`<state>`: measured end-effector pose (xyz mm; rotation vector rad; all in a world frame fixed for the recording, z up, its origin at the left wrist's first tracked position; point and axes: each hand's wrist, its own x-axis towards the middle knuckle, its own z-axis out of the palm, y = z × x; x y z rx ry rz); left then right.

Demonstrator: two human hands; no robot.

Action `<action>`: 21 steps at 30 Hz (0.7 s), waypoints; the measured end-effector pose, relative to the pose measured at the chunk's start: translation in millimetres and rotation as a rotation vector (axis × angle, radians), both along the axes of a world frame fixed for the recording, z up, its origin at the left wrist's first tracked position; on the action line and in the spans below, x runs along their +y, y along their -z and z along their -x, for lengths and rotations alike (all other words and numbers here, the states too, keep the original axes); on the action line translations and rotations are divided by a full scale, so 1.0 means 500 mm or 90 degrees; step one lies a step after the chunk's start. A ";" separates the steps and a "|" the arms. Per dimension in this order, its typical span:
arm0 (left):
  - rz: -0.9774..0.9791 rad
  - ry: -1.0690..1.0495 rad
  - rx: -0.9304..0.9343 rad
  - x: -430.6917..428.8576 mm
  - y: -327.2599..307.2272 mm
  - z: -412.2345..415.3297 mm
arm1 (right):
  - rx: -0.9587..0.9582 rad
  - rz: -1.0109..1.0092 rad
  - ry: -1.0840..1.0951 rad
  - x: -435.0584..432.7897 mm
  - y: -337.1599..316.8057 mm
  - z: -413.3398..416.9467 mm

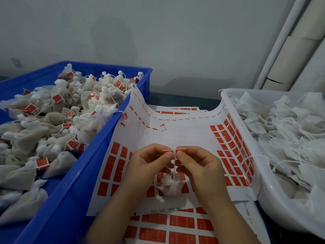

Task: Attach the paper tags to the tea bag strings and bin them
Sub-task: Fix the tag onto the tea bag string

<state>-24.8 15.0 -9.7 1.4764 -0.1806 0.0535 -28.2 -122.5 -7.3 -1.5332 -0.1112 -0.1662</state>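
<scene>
- Nearest me, a spare tag sheet [175, 226] lies on the surface, partly under the working sheet [175, 134].
- The tea bag [169, 186] rests on the working sheet just below my hands. Its string [174, 166] runs up between them.
- The fingers [168, 154] of my left hand [151, 161] pinch one end of a red paper tag [171, 151], and my right hand [195, 162] pinches the other end.
- The tag is spread flat with the string crossing its middle. Judgement: I hold it this way so the two halves can fold shut over the string.
- Step in hand is attaching; this bag is not yet binned.
- The working sheet curls up against both containers, which keeps tags within reach.
- To the left, touching the sheet, is the blue crate [91, 155], heaped with tagged bags [52, 120]. It is probably the bin for finished bags.
- To the right is the white tub [248, 136] of untagged bags [281, 129] with loose strings, probably the supply.
</scene>
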 end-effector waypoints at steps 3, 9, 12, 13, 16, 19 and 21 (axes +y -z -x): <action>-0.007 0.008 -0.001 -0.002 0.000 0.001 | 0.035 -0.013 -0.044 -0.003 0.002 -0.001; -0.025 0.007 -0.005 -0.005 0.000 0.000 | 0.049 0.018 -0.073 -0.004 0.003 -0.002; -0.018 -0.014 0.000 -0.006 0.000 -0.001 | 0.028 0.027 -0.066 -0.003 0.003 -0.002; -0.020 -0.035 -0.001 -0.005 0.001 -0.002 | 0.025 0.025 -0.066 -0.003 0.003 -0.002; -0.060 -0.129 -0.031 -0.005 0.005 -0.006 | 0.026 0.024 -0.067 -0.003 0.003 -0.003; -0.087 -0.160 -0.074 -0.008 0.006 -0.005 | 0.026 0.026 -0.067 -0.003 0.004 -0.004; -0.096 -0.149 -0.092 -0.010 0.005 -0.004 | 0.025 0.023 -0.072 -0.003 0.003 -0.003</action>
